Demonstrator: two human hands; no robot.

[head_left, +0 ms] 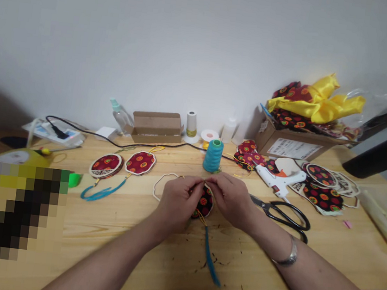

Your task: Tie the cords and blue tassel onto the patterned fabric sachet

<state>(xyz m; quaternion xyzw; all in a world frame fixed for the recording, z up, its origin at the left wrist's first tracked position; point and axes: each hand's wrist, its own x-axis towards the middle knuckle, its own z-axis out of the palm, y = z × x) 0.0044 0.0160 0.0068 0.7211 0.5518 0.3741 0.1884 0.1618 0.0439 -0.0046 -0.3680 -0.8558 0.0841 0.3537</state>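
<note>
Both hands meet at the top of a dark floral fabric pendant (pixel 204 203) in the middle of the table. A yellow cord and a blue tassel (pixel 209 254) trail from its lower edge toward me. My left hand (pixel 178 204) is closed, its thumb and fingertips pinched at the pendant's upper edge. My right hand (pixel 231 199) is closed in a pinch there too; its fingertips touch or nearly touch the left ones. What lies exactly between the fingertips is too small to make out. A pale scalloped frame (pixel 158 184) lies partly hidden behind my left hand.
Behind the hands stands a teal thread cone (pixel 213 155). Black-handled scissors (pixel 285 214) and a white glue gun (pixel 278 179) lie on the right. Two tasselled red pendants, one round (pixel 106 164) and one scalloped (pixel 140 162), lie left. A fabric-filled cardboard box (pixel 292 149) stands back right.
</note>
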